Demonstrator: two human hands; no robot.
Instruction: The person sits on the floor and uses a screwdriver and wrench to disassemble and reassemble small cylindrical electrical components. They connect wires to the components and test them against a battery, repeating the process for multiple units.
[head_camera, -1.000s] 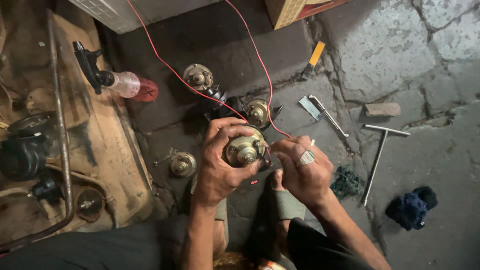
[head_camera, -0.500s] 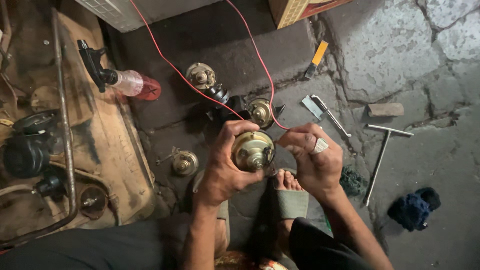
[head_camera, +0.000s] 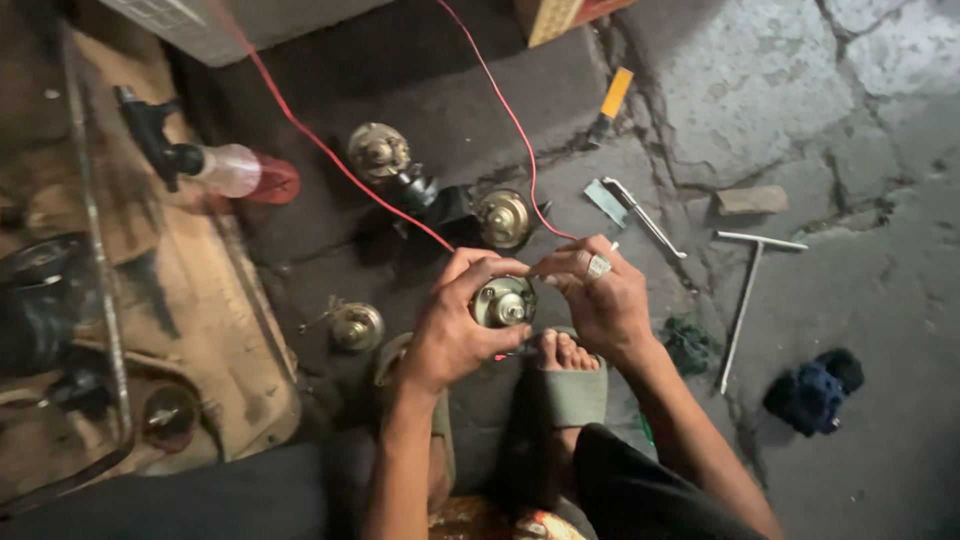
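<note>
Brass-coloured round horn, likely heavy and rigid; left hand cups its rim, right hand fingertips pinch its edge.

The round horn held between the left hand and the right hand looks like dull brass-toned metal with a shinier centre. A ring on the right hand gleams silver. Three similar horns on the floor show tarnished, faintly glossy metal. The floor is rough, cracked concrete, matt grey. The T-handle wrench is smooth bare steel. The spray bottle is translucent plastic with a matt black trigger. The red wire has glossy plastic insulation. The blue rag is soft, crumpled cloth. The sandal looks like matt rubber.
</note>
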